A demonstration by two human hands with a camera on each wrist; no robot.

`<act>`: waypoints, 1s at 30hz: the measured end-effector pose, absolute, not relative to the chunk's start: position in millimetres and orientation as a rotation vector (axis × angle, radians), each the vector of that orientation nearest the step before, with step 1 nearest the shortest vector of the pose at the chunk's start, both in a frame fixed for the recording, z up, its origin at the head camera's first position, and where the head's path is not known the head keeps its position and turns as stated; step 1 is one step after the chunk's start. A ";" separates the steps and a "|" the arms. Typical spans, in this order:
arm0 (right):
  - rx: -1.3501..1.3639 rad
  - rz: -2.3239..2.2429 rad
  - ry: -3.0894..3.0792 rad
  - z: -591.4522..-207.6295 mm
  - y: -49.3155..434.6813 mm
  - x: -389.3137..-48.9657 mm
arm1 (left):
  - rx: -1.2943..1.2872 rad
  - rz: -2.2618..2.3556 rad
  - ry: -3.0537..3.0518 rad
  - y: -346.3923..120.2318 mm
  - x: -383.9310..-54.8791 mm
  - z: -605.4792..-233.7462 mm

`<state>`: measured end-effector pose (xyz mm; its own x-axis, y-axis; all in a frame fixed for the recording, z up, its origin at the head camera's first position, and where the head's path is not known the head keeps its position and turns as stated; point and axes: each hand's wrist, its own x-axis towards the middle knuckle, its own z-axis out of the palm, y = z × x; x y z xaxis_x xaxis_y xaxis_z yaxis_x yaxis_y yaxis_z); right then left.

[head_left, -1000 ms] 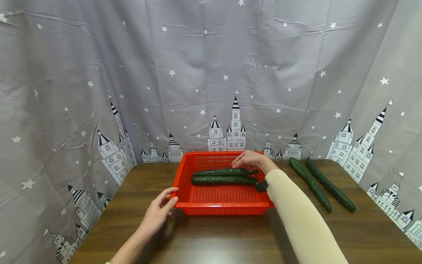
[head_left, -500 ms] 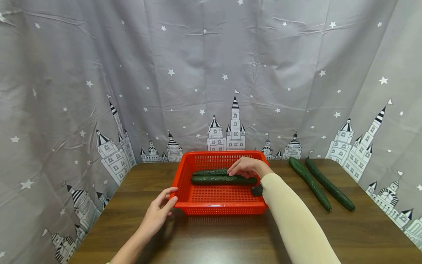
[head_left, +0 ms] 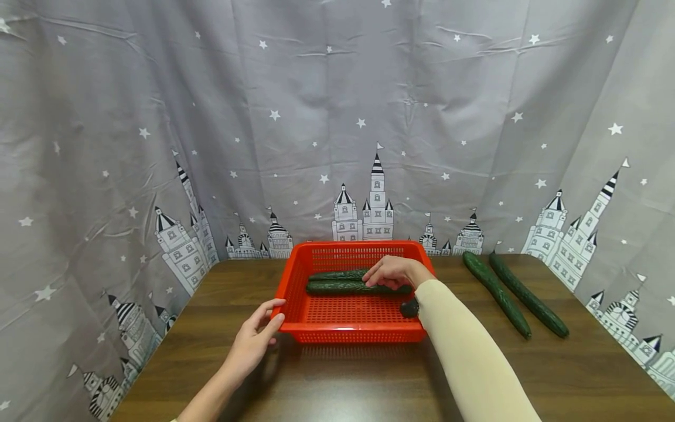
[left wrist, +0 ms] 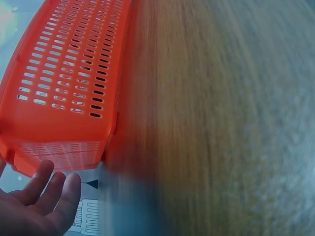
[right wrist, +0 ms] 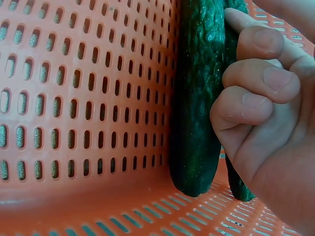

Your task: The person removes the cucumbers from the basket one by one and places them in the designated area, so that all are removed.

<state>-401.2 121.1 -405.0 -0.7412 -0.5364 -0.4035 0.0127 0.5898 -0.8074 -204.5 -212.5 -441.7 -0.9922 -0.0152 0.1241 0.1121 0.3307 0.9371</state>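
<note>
A red perforated basket stands on the wooden table, and two dark green cucumbers lie side by side in it. My left hand holds its front left corner, thumb on the rim and fingers at the side. My right hand is inside the basket, over the right part of the front cucumber, fingers curled down to it. In the right wrist view, curled fingers press up against the upper side of this cucumber. The rear cucumber lies just behind, its right part hidden by the hand.
Two more cucumbers, one on the left and one on the right, lie slanted on the table to the right of the basket. A grey curtain with castles and stars hangs behind the table.
My right hand has moved from over the rear cucumber slightly left and towards me, down onto the front one, and has barely shifted in the last half second. The left hand stays put.
</note>
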 end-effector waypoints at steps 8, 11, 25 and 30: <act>-0.406 -1.155 2.156 -408.0 119.9 -400.1 | -0.094 -1.748 -2.466 -211.6 -204.7 -441.6; -0.379 -1.177 2.122 -408.9 119.4 -399.6 | -0.095 -1.743 -2.465 -211.4 -204.3 -441.8; -0.346 -1.084 2.167 -415.6 115.0 -403.0 | -0.118 -1.747 -2.452 -213.3 -206.0 -444.3; -0.375 -1.009 2.233 -413.1 114.7 -402.4 | -0.129 -1.743 -2.451 -213.6 -206.0 -444.8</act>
